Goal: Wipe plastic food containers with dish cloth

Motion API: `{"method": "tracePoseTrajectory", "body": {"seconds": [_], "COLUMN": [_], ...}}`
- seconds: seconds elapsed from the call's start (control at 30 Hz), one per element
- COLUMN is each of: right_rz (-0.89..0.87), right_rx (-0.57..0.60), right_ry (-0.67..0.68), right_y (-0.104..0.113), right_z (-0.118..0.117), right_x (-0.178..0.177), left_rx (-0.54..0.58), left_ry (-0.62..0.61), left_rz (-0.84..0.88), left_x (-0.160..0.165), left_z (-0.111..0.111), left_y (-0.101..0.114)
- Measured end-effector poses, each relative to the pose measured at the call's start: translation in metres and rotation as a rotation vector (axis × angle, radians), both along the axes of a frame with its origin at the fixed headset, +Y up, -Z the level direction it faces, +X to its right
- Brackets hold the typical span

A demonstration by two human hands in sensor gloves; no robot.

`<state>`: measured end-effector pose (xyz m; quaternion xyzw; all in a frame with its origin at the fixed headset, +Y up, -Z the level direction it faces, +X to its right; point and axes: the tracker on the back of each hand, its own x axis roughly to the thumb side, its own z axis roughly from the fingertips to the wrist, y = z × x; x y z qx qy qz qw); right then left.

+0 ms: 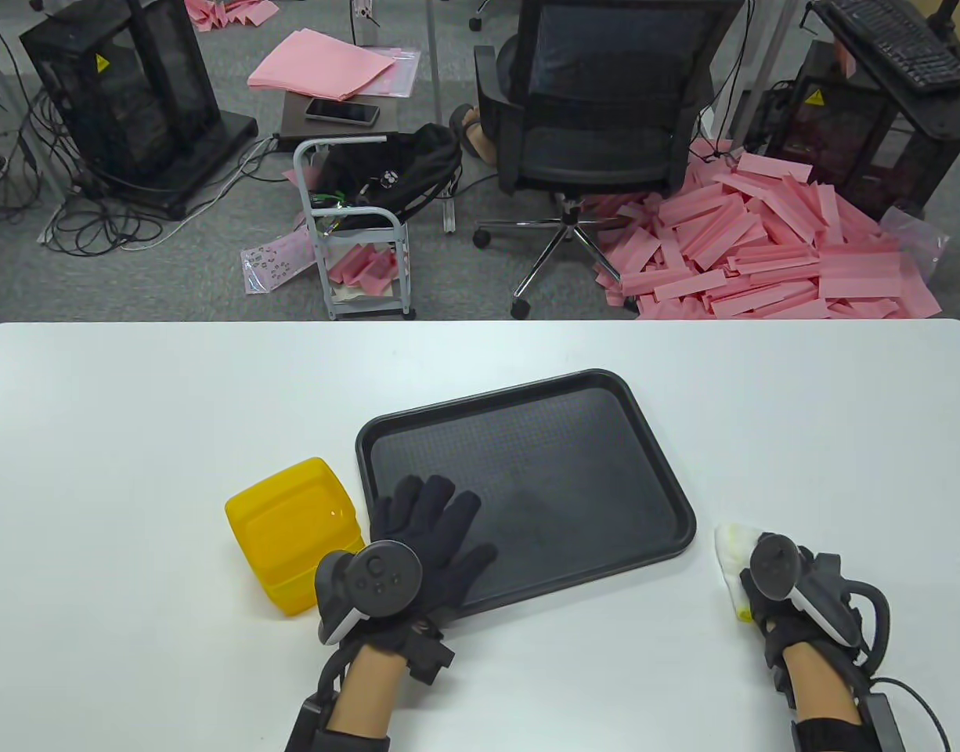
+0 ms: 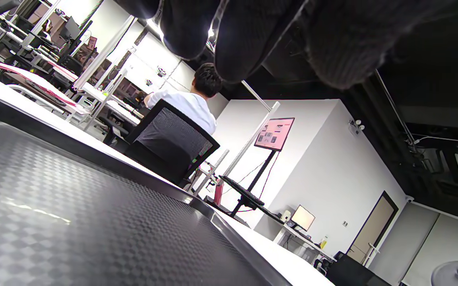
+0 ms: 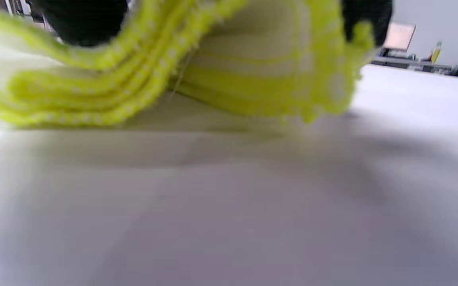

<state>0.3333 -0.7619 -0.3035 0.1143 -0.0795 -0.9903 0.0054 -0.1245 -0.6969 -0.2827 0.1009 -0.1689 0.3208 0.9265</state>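
Nearest you, your right hand [image 1: 785, 583] clutches the bunched yellow-and-white dish cloth [image 1: 732, 552] on the white tabletop [image 1: 135, 407]; your left hand [image 1: 417, 540] lies flat, fingers [image 1: 437, 501] spread, on the black plastic tray [image 1: 574, 439], the yellow plastic food container [image 1: 292, 525] just beside it.

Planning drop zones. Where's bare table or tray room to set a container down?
Free: most of the black tray beyond the left hand; the table left of the yellow container; the strip between the tray and the right hand gripping the dish cloth. Crowded: the tray's near-left corner.
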Motion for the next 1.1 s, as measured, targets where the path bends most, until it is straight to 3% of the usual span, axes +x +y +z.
{"method": "tracePoseTrajectory", "body": {"seconds": [0.23,0.6,0.87,1.1], "right_rz": [-0.202,-0.276,-0.311,-0.306], "right_rx": [-0.045,0.136,0.350,0.533], "right_ry": [-0.042,0.044,0.327,0.564], "right_y": [0.015,0.065,0.104,0.096], "right_z": [0.001,0.002,0.007,0.017], "right_x": [0.008,0.002,-0.083,-0.149], "left_rx": [0.004,0.015,0.017,0.021], "left_ry": [-0.003,-0.009,-0.009,-0.002], "left_rz": [0.007,0.005,-0.002,0.001], "left_x": [0.000,0.001,0.003,0.002], "left_z": [0.001,0.002,0.003,0.005], "left_y": [0.000,0.001,0.001,0.001]}}
